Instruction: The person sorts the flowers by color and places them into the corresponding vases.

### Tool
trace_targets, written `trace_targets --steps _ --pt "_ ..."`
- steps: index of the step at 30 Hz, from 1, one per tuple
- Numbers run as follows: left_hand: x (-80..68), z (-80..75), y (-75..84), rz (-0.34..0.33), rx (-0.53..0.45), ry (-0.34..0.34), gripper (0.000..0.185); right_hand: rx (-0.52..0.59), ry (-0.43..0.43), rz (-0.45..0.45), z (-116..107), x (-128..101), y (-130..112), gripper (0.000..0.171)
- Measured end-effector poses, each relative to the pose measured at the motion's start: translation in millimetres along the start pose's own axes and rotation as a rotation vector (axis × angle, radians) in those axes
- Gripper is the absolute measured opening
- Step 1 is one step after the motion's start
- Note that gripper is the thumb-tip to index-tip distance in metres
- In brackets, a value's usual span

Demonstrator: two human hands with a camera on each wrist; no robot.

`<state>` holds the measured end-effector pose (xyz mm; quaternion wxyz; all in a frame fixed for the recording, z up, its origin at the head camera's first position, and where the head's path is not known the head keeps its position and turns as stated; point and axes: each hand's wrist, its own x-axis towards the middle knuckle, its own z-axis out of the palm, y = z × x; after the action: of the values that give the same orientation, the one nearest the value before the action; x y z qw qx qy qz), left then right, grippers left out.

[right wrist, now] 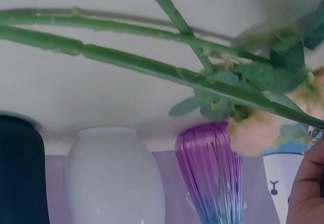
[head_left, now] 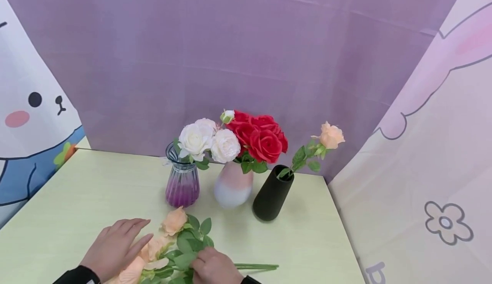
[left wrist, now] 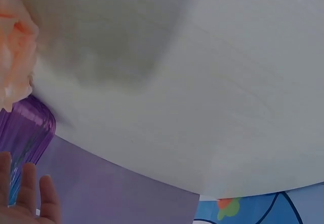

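Several peach roses (head_left: 174, 221) with green leaves lie at the front of the table, their stems (head_left: 256, 267) pointing right. Over the blooms on the left is my left hand (head_left: 115, 244), its fingers extended and holding nothing. My right hand (head_left: 217, 267) pinches a peach rose among the leaves; in the right wrist view a long green stem (right wrist: 167, 72) runs to the fingers at the right edge. In the left wrist view, a peach bloom (left wrist: 15, 51) shows at the left edge, above the left hand's fingertips (left wrist: 49, 196).
Behind stand a purple glass vase (head_left: 182, 188) with white roses (head_left: 196, 139), a pink-and-white vase (head_left: 233, 188) with red roses (head_left: 265, 144), and a black vase (head_left: 272, 196) holding one peach rose (head_left: 331, 135). A purple cloth (head_left: 238, 53) hangs behind the table (head_left: 115, 177).
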<state>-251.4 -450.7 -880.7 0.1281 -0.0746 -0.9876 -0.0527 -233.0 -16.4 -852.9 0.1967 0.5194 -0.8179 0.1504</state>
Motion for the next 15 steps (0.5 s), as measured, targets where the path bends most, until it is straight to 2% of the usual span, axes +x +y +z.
trace_targets --steps 5,7,9,11,13,15 --pt "9.6 -16.4 -2.5 0.019 0.027 0.035 0.063 0.020 0.031 0.003 -62 14 -10 0.025" --pt "12.7 -31.7 4.0 0.024 0.038 0.036 0.064 0.002 0.036 -0.013 -84 20 -12 0.027" --pt "14.8 -57.4 18.7 0.032 0.048 0.053 0.063 -0.007 0.044 -0.024 -100 24 -13 0.030" --pt "16.6 -93.7 40.3 0.054 0.020 0.032 0.063 -0.024 0.049 -0.027 -111 28 -12 0.032" --pt "16.8 -124.7 60.6 0.064 0.032 0.047 0.061 -0.035 0.083 -0.036 -117 29 -8 0.033" --pt "17.7 -144.3 75.0 0.055 0.016 0.058 0.059 -0.039 0.121 -0.037 -126 30 -4 0.032"
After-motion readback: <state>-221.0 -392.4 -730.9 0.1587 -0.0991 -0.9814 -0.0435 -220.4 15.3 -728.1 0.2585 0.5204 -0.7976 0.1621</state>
